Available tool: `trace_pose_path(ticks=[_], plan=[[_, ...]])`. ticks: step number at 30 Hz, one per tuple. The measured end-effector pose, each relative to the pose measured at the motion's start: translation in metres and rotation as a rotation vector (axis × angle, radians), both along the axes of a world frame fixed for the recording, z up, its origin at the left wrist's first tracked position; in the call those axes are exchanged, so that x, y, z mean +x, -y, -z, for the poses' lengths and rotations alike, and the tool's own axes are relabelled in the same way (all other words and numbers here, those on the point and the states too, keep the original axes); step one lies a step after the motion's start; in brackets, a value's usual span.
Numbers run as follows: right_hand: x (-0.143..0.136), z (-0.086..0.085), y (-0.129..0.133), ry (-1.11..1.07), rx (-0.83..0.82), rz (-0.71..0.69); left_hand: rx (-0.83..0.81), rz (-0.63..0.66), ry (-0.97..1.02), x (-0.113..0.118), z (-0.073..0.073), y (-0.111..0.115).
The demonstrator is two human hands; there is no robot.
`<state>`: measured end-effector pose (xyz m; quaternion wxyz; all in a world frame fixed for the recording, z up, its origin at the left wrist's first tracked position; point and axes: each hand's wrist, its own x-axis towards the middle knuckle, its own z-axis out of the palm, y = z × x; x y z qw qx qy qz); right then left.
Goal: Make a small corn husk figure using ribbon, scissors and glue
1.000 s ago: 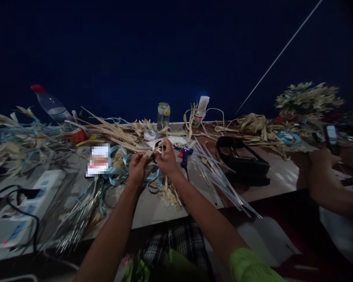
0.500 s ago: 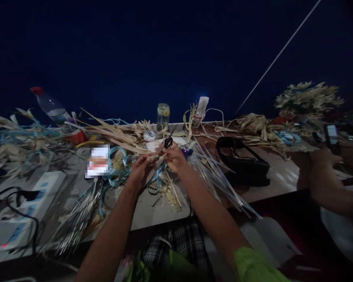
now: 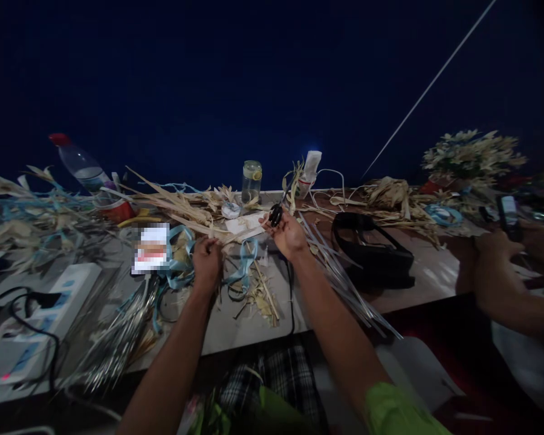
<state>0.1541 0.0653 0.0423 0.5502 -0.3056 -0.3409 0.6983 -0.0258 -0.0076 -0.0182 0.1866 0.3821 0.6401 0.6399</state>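
My left hand (image 3: 207, 263) is closed, its fingertips pinching one end of a pale, dry husk strip (image 3: 239, 236). The strip stretches across to my right hand (image 3: 289, 235), whose fingers are at its other end. Black-handled scissors (image 3: 276, 214) are held in my right hand, blades pointing up and away from me. Beneath the hands, a light blue ribbon (image 3: 245, 266) lies in loops beside small husk scraps (image 3: 263, 302). White paper (image 3: 242, 223) lies just behind the strip.
A bundle of thin wires (image 3: 122, 338) and a power strip (image 3: 68, 308) lie at left. Clear plastic rods (image 3: 340, 284) and a black strapped case (image 3: 376, 260) are at right. A jar (image 3: 252, 181) and a tilted bottle (image 3: 84, 169) stand behind. Another person's hand (image 3: 496, 244) holds a phone (image 3: 509, 217).
My hands have drawn apart, the right moving right with the scissors and the left slightly left. The husk strip now spans the gap between them.
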Motion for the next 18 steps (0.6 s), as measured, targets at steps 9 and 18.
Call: trace_pose_path(ticks=[9, 18], plan=[[0.015, 0.017, 0.016, 0.148, 0.045, -0.135, 0.048, -0.111, -0.100, 0.001, -0.001, 0.004], [-0.019, 0.019, 0.030, 0.337, 0.201, 0.002, 0.030, -0.083, -0.009, 0.004, -0.005, 0.003]])
